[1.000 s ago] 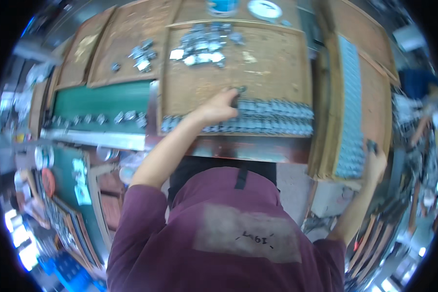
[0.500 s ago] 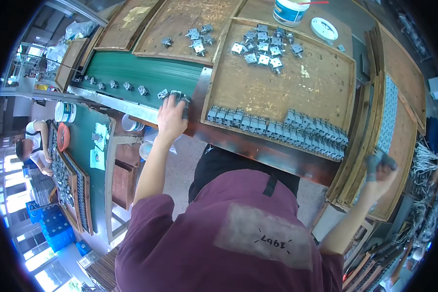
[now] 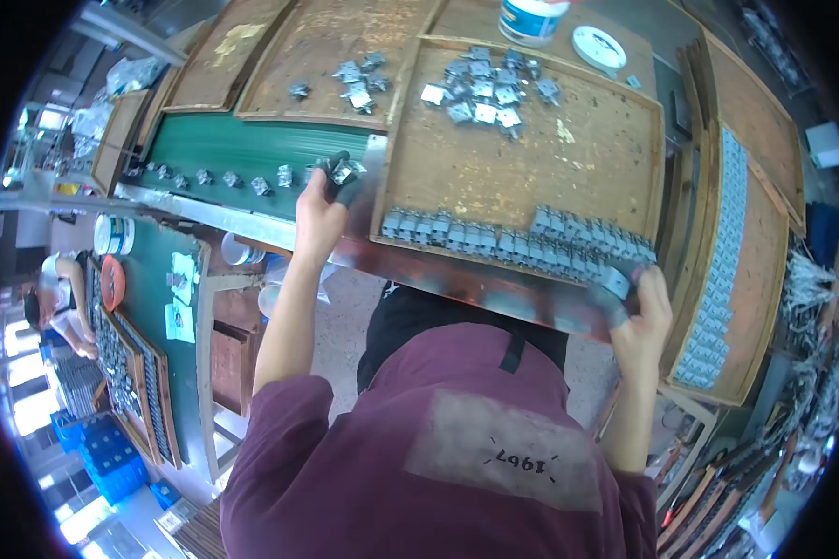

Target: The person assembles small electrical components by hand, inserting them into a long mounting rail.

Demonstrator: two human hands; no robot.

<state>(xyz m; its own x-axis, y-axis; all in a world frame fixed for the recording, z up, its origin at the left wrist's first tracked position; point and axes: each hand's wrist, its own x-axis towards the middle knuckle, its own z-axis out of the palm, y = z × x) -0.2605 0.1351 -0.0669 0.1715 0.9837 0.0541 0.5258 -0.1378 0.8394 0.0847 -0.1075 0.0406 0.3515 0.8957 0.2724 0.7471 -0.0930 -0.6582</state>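
My left hand (image 3: 322,214), with dark coverings on its fingers, is closed around a small shiny metal part (image 3: 347,172) at the right end of the green conveyor belt (image 3: 224,140). My right hand (image 3: 641,321), fingers covered the same way, grips a boxy metal part (image 3: 613,281) between thumb and fingers. This lies at the near right corner of the wooden tray (image 3: 494,182), at the end of packed rows of similar metal parts (image 3: 494,240). Toward the tray's far side sits a loose pile of metal parts (image 3: 483,88).
Several metal parts (image 3: 232,180) sit spaced along the belt. Behind it, another wooden tray (image 3: 298,56) holds a few more. A white bucket (image 3: 531,20) and round lid (image 3: 598,48) stand beyond. At right, a tray holds rows of parts (image 3: 713,279). A co-worker (image 3: 65,298) works at left.
My right hand has moved left from the right-hand stacked trays to the near right corner of the middle tray. My left hand stays at the belt's end, its fingers turned around the part.
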